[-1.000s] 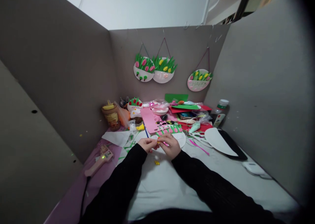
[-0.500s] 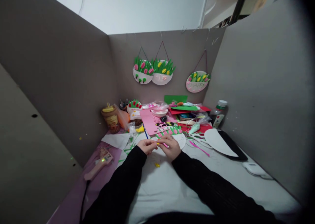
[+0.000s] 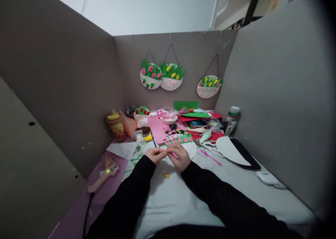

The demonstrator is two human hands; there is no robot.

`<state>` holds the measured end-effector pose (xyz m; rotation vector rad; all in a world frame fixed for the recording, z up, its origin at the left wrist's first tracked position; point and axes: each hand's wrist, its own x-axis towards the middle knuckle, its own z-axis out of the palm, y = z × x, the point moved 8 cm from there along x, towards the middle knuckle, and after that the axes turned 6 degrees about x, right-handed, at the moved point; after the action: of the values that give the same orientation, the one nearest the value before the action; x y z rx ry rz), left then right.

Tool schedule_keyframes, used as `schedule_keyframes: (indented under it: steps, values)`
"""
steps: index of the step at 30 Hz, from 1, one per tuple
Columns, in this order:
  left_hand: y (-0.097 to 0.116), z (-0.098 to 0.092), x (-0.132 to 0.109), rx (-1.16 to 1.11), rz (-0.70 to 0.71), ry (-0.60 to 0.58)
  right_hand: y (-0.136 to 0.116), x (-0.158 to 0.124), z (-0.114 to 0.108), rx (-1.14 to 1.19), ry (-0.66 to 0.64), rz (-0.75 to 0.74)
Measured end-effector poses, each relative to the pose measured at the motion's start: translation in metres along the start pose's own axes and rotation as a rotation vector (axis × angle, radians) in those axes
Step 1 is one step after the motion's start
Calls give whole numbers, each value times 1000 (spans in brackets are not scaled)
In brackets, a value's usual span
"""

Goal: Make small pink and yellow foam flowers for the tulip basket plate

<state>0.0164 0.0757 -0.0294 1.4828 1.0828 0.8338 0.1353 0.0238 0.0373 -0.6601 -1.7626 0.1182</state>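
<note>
My left hand [image 3: 156, 155] and my right hand [image 3: 180, 156] meet fingertip to fingertip above the white-covered table. Both are closed in a pinch around a small yellow piece, mostly hidden by the fingers; its material I cannot make out. Just behind my right hand lies a white paper plate [image 3: 193, 150] with pink tulips and green leaves, partly covered by that hand. A little yellow lump [image 3: 166, 175] rests on the cloth nearer to me, below the hands.
On the left lie a pink glue gun [image 3: 103, 177] with its light on and a brown cup [image 3: 117, 127]. Pink paper [image 3: 157, 128] and craft supplies crowd the back. Scissors [image 3: 210, 148], a pink stick [image 3: 211, 157], a cut white plate [image 3: 231, 150] and a bottle [image 3: 231, 121] are on the right.
The hands stay together with small finger movements; the yellow piece shows less between the fingertips now. The whole view has shifted slightly.
</note>
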Motion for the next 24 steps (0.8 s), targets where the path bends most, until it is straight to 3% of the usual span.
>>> schedule_keyframes:
  steps: [5,8,12,16,24]
  values:
    - [-1,-14,0,-202,-62,185,16,2,-28,-51,241,152]
    - [-1,-12,0,-269,-69,186,16,3,-22,-30,161,130]
    - [-3,-2,0,-209,-58,84,11,1,-7,1,55,76]
    - [-2,3,0,-217,-58,31,9,0,-4,7,60,74]
    - [-7,7,1,-528,-161,31,11,-2,-5,-2,61,77]
